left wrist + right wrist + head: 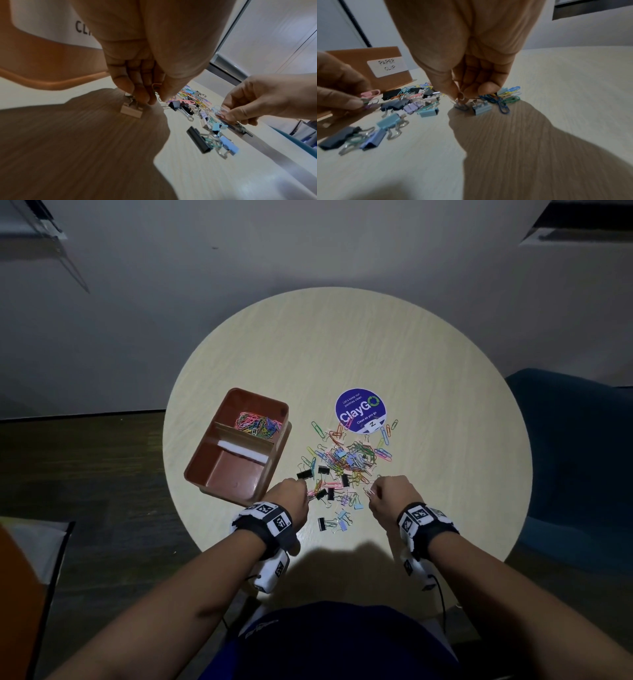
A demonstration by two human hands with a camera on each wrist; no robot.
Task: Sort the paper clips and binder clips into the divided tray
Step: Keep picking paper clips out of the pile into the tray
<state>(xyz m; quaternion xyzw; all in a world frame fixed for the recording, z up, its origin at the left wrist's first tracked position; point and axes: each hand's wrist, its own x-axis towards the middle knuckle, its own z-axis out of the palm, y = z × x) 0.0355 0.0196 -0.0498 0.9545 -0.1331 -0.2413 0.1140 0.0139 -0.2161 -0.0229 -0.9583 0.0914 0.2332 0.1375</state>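
Observation:
A brown divided tray [233,474] sits left on the round table; its far compartment holds coloured paper clips [257,422], and its near one shows only a white label. Mixed paper clips and binder clips [346,460] lie scattered in a pile beside it. My left hand [305,491] pinches several paper clips [156,86] at the pile's near-left edge, over a pale binder clip [131,111]. My right hand [371,491] pinches paper clips [460,94] at the near-right edge. In the right wrist view the left hand [359,100] holds pink clips in front of the tray wall [359,56] labelled PAPER CLIP.
A round purple ClayGo sticker [359,410] lies beyond the pile. Black binder clips [305,474] lie between the tray and the hands, with pastel ones [342,518] nearer me. A blue chair [575,457] stands right of the table [342,344].

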